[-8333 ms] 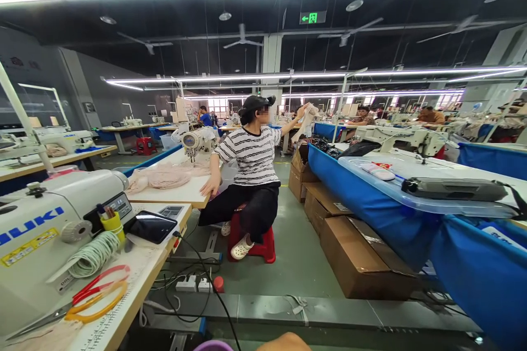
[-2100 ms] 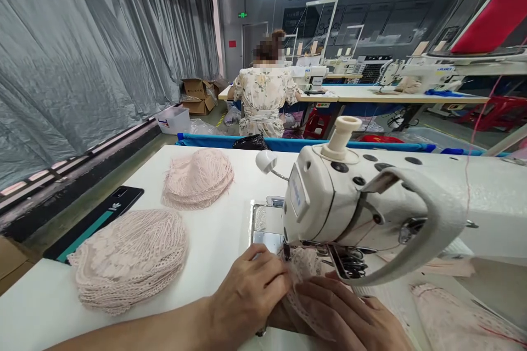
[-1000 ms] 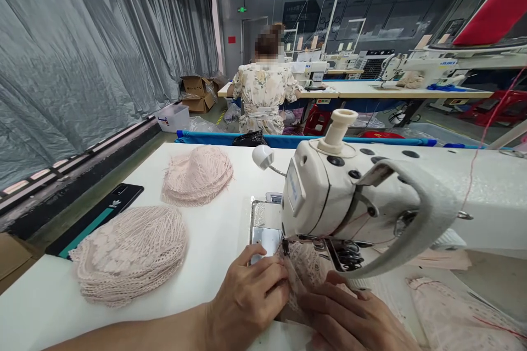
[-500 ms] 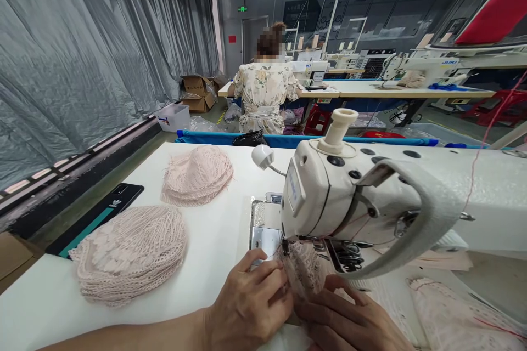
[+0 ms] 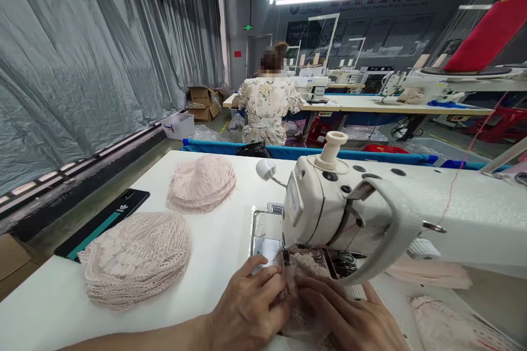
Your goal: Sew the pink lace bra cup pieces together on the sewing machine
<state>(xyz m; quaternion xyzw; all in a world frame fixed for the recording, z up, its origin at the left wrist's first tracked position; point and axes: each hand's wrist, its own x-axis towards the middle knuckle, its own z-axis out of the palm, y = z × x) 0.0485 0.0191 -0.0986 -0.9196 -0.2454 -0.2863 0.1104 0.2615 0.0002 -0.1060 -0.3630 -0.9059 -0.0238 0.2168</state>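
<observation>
My left hand (image 5: 252, 307) and my right hand (image 5: 349, 321) press a piece of pink lace (image 5: 302, 285) flat on the table, right under the needle of a white sewing machine (image 5: 370, 214). The fingers of both hands are bent and pinch the lace from either side. The machine's head hides the far part of the lace.
Two stacks of pink lace pieces (image 5: 138, 258) (image 5: 201, 184) lie on the white table (image 5: 230, 230) to the left. A black phone (image 5: 102, 222) rests at its left edge. More lace (image 5: 448, 326) lies at the right. A person in a floral dress (image 5: 267, 107) works at the table beyond.
Long ago the view looked across the hall at other workers. Over the last second both hands shifted the lace slightly forward under the needle; the view dropped a little.
</observation>
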